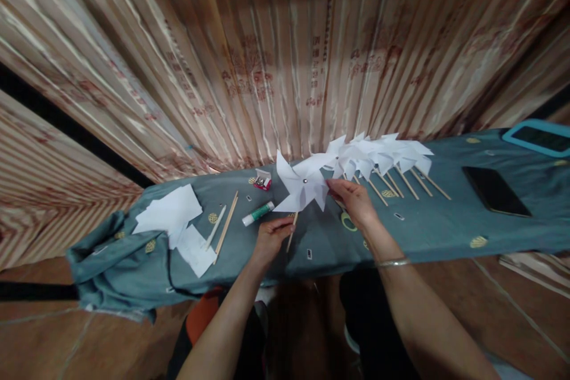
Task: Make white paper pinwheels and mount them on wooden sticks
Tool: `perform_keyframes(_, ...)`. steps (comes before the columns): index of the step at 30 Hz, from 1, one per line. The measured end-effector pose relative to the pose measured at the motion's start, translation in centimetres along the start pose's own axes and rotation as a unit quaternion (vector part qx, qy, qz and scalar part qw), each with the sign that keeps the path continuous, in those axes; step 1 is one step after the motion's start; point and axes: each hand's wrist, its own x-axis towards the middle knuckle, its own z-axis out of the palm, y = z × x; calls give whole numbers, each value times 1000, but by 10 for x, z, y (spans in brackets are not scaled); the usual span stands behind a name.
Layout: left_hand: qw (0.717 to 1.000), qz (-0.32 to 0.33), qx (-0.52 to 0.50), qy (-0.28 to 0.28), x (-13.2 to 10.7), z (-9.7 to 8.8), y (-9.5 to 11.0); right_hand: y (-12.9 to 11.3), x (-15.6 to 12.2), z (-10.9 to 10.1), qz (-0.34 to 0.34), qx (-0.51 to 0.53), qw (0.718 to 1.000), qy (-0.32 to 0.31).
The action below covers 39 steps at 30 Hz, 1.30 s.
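A white paper pinwheel (304, 185) with a silver pin at its centre is held up over the middle of the cloth-covered table. My left hand (272, 240) is closed on its wooden stick, below the blades. At the pinwheel's right edge, my right hand (352, 197) pinches a paper blade between thumb and fingers. Just behind lies a row of several finished-looking white pinwheels (378, 154), their sticks pointing toward me. A green and white glue stick (258, 214) lies left of the held pinwheel, with a small red and white box (262, 180) of metal pins above it.
White paper sheets (171, 211) lie at the left, beside a white pen-like tool (215, 227) and wooden sticks (227, 227). Partly behind my right hand are scissors (348, 221) with greenish handles. A black phone (496, 191) and a blue-framed tablet (541, 137) are at the right. Curtains hang behind.
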Motion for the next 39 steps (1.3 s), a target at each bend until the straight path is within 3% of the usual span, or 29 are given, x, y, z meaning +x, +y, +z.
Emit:
perform_keyframes(13, 1000, 6, -13, 21, 3, 1, -1, -1, -10, 8, 59, 17, 997, -55)
perform_keyframes(39, 999, 27, -22, 8, 1, 6, 1, 4, -26, 33, 73, 17, 990, -122)
